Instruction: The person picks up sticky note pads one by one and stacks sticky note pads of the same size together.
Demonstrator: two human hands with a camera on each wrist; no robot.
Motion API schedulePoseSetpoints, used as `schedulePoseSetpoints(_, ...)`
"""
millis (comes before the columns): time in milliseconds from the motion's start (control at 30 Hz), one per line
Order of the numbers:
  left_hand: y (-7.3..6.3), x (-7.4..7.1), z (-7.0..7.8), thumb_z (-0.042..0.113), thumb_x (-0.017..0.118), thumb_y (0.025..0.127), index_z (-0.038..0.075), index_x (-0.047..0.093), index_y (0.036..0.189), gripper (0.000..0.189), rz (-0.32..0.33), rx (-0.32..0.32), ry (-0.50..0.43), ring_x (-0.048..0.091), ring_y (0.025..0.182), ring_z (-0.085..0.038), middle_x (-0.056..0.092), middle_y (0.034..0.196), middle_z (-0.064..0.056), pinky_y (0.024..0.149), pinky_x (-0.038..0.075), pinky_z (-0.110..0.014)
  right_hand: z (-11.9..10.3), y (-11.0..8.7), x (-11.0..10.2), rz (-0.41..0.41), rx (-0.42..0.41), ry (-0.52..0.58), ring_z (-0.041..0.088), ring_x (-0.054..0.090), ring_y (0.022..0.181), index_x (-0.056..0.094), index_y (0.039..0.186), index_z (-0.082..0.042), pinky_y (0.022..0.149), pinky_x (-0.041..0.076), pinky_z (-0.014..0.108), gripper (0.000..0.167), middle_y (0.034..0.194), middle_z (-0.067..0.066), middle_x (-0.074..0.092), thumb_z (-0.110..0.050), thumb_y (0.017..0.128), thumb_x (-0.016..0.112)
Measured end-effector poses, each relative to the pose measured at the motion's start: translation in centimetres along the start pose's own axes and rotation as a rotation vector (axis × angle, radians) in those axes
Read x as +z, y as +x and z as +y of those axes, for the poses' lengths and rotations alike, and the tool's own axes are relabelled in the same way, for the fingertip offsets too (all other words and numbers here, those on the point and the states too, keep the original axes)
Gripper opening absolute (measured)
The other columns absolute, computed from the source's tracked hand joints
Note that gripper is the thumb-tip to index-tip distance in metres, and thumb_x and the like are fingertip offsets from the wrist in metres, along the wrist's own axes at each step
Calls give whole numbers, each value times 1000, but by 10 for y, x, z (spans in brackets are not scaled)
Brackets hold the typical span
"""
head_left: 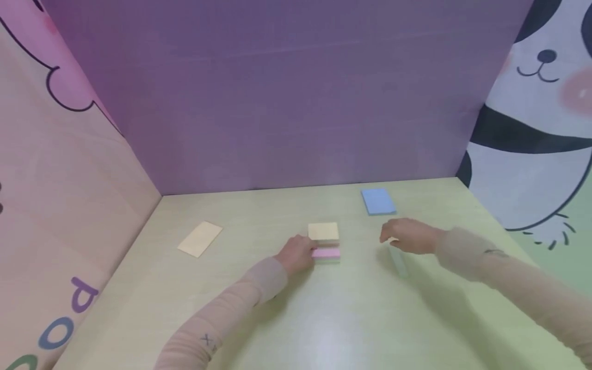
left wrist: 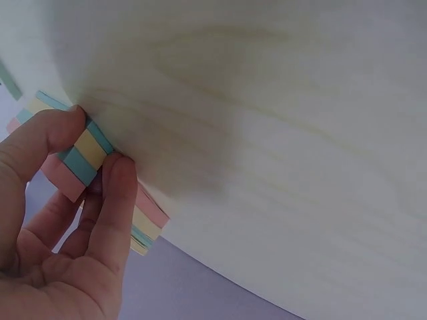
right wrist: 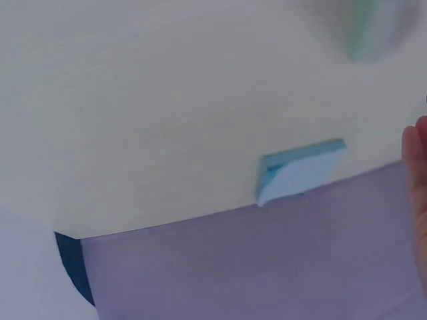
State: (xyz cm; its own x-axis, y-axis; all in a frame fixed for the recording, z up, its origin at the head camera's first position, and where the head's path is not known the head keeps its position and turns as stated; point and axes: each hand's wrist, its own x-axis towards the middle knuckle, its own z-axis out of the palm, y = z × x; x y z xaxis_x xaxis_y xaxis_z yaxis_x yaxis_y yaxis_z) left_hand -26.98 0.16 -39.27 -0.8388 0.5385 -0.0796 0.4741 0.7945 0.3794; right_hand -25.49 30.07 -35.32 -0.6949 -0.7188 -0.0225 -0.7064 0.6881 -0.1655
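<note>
I'm likely stacking, my left grip (head_left: 296,253) pinching striped pads (left wrist: 83,159) short of the desk's (head_left: 333,324) far edge; next probably needs the green pad (head_left: 399,263); right grip's (head_left: 409,235) hold I can't tell.

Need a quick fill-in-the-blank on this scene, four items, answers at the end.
1. The blue pad lies near the foot of the ____ wall.
2. The left hand pinches the stack whose top is ____.
3. In the head view, the flat cream card lies toward the ____ side of the table.
4. The pale green strip is closest to the ____ hand.

Missing words: purple; pink; left; right.
</note>
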Motion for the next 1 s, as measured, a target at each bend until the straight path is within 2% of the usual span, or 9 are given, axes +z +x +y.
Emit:
schedulePoseSetpoints(133,1,1,0,-3,63,70,10,71,95,29,2,0,-2,48,62,-11,64,75,0,58,41,-20,10,-9,14,-42,-2,-29,30,61,94,69,97,-6,82,50,43,35,97,8,66,15,71,60)
schedulePoseSetpoints(367,1,2,0,-3,63,70,9,71,94,28,8,10,4,48,61,-11,63,74,0,57,41,-20,17,-18,32,2,-58,-27,33,59,98,68,99,-8,86,49,46,47,104,12,64,19,63,55)
schedulePoseSetpoints(567,0,0,2,-3,63,71,10,71,93,27,0,-12,8,48,61,-11,64,76,-1,57,41,-20,17,-17,36,7,-110,-3,32,59,98,69,95,-10,85,49,45,45,104,11,64,19,62,56)
schedulePoseSetpoints(800,1,1,2,-3,61,71,10,71,93,27,-14,-25,4,48,60,-12,64,75,-2,56,41,-20,21,-14,39,41,-151,-40,26,60,87,70,84,-12,77,52,40,39,91,6,66,16,58,62)
schedulePoseSetpoints(900,0,0,2,-3,61,71,10,71,94,29,-6,-27,9,49,62,-11,65,77,-1,58,42,-20,21,-12,39,32,-121,-39,23,60,83,70,83,-14,75,52,38,34,87,2,66,10,60,69)
schedulePoseSetpoints(1000,0,0,2,-3,62,72,10,71,96,29,-2,-27,4,50,63,-11,66,80,-2,59,42,-20,19,-11,39,-11,-27,4,20,60,80,69,82,-15,74,51,37,26,84,-2,64,3,63,74)
